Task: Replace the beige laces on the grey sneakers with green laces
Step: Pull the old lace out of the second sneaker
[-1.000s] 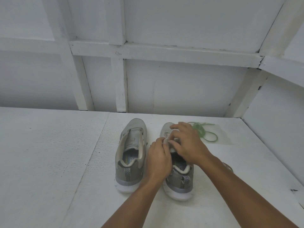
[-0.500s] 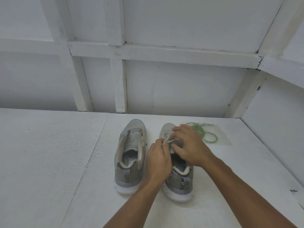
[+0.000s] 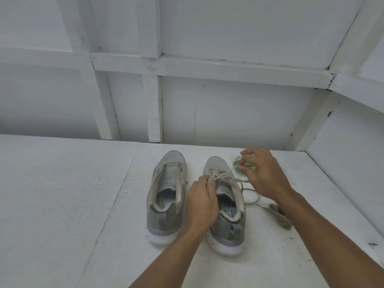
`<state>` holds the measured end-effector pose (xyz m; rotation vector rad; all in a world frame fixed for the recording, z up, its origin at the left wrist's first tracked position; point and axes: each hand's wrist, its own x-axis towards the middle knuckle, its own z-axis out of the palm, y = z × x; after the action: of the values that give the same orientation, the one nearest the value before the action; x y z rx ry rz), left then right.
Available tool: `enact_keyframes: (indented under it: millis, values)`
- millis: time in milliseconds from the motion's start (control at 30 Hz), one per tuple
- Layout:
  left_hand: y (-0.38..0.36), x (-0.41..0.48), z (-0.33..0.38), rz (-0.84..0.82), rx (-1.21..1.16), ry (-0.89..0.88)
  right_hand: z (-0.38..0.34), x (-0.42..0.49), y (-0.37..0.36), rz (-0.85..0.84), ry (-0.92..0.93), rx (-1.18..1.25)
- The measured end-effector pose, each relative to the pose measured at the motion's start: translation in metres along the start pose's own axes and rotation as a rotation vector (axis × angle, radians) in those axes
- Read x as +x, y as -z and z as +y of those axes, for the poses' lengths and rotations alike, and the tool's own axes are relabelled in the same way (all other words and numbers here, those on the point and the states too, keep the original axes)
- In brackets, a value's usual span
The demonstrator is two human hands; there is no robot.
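Two grey sneakers stand side by side, toes pointing away. The left sneaker has no lace. The right sneaker still carries a beige lace through its front eyelets. My left hand rests on that shoe and pinches the lace at the tongue. My right hand pinches a lace strand and holds it drawn out to the right of the toe. The green laces lie behind my right hand, mostly hidden.
A loose beige lace lies bunched on the white surface to the right of the shoes. White panelled walls close off the back and the right side.
My right hand has moved from the shoe's tongue out to the upper right, drawing a beige strand out of the eyelets. My left hand stays on the shoe.
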<state>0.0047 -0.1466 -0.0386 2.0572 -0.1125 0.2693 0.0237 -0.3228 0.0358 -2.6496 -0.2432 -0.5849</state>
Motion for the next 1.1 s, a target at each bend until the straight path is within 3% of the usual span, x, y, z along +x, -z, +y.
enact_keyframes:
  millis: [267,467,667,867,1000,1100]
  values:
    - [0.002,0.0,0.001,-0.008,0.006,0.001,0.022,0.005,0.024,0.117,-0.19,0.014]
    - [0.009,0.005,0.003,-0.083,0.021,-0.031,0.022,-0.005,0.013,0.199,-0.329,-0.171]
    - [0.017,0.018,0.026,-0.236,0.135,-0.121,0.022,-0.021,-0.004,-0.291,-0.395,-0.172]
    - [0.019,0.042,0.041,-0.427,0.302,-0.151,-0.015,-0.032,-0.003,-0.028,-0.325,0.07]
    - [0.019,0.049,0.043,-0.434,0.368,-0.185,-0.028,-0.045,-0.01,-0.138,-0.374,0.103]
    - [0.019,0.05,0.044,-0.397,0.377,-0.19,-0.027,-0.052,-0.018,-0.127,-0.397,0.083]
